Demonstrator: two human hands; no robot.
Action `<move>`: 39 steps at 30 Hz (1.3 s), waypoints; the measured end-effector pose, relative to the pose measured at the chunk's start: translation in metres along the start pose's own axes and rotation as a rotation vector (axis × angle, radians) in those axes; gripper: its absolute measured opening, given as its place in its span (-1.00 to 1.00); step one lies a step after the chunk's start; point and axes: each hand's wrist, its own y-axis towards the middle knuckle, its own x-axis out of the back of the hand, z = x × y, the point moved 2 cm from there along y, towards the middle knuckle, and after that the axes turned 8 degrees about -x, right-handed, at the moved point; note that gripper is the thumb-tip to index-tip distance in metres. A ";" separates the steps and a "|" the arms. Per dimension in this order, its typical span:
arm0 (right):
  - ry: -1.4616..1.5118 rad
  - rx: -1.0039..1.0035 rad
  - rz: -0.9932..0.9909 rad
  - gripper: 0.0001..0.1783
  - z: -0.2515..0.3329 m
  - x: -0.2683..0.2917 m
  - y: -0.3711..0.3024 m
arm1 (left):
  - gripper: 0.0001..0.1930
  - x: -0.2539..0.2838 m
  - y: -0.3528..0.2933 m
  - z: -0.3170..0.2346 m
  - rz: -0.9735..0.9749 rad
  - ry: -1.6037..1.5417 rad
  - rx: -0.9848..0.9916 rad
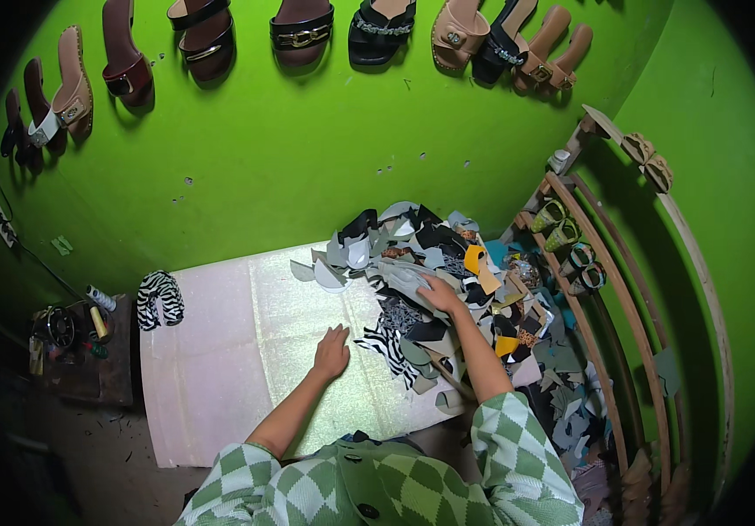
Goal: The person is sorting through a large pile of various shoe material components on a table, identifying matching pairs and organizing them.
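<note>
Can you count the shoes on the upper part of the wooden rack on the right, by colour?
Tan shoes: 2
Green shoes: 2
Multicoloured shoes: 2
Total: 6

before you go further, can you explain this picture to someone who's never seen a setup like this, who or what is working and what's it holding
There is no robot here: a person works with two bare hands. The picture comes from a wide fisheye camera on their head, looking down, so edges bend.

The left hand lies spread on a pale, shiny work surface, holding nothing visible. The right hand touches grey material in a heap of cut scraps; whether it grips any is unclear.

A zebra-striped piece lies at the heap's near side. Sandals line the green wall beyond.
</note>
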 end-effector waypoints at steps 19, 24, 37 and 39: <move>0.688 0.041 0.603 -0.46 -0.011 -0.028 -0.013 | -0.29 -0.030 0.093 -0.058 0.382 -1.199 0.502; 0.353 0.085 0.581 -0.24 0.005 -0.033 -0.027 | -0.48 -0.048 0.086 -0.049 0.191 -1.272 0.677; -0.343 0.153 0.261 -0.73 -0.047 0.012 -0.049 | -0.64 -0.035 0.105 -0.039 0.176 -1.496 0.528; -0.370 0.085 0.207 -0.75 -0.045 0.006 -0.052 | -0.68 -0.019 0.108 -0.022 0.164 -1.491 0.494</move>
